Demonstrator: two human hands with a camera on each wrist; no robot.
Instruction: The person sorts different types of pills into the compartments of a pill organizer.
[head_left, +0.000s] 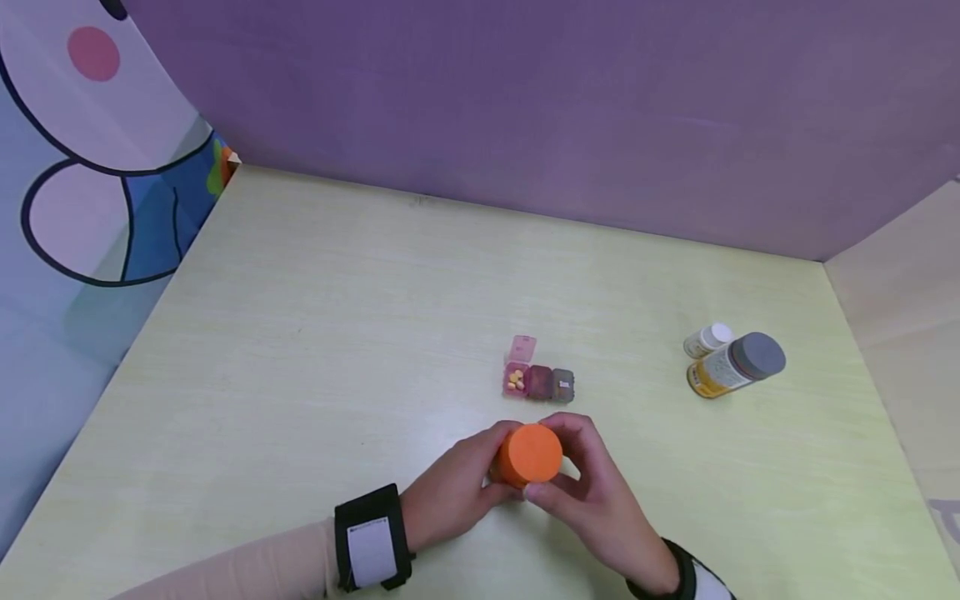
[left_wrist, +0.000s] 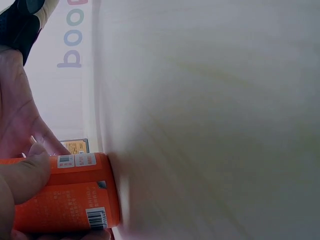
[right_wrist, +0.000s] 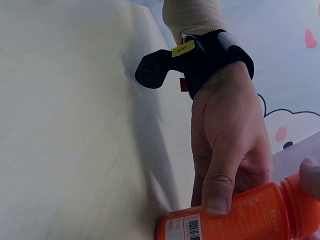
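An orange bottle (right_wrist: 250, 215) with white barcode labels stands upright on the table in front of the person. My left hand (head_left: 456, 487) grips its body, the thumb lying along the side. At the top, the fingers and thumb of my right hand (head_left: 592, 496) hold the orange cap (head_left: 531, 454) from opposite sides. The cap sits on the bottle's neck. Just beyond the bottle lies a small pill organizer (head_left: 539, 382) with pink and grey compartments. Its left compartment's lid (head_left: 522, 348) is raised, and several yellowish pills (head_left: 515, 380) lie inside.
To the right stand a small white-capped bottle (head_left: 708, 340) and a larger grey-capped bottle (head_left: 737, 365) with a yellow and white label. A purple panel (head_left: 525, 108) rises behind the pale table (head_left: 337, 333). Printed sheeting (head_left: 97, 217) hangs at the left.
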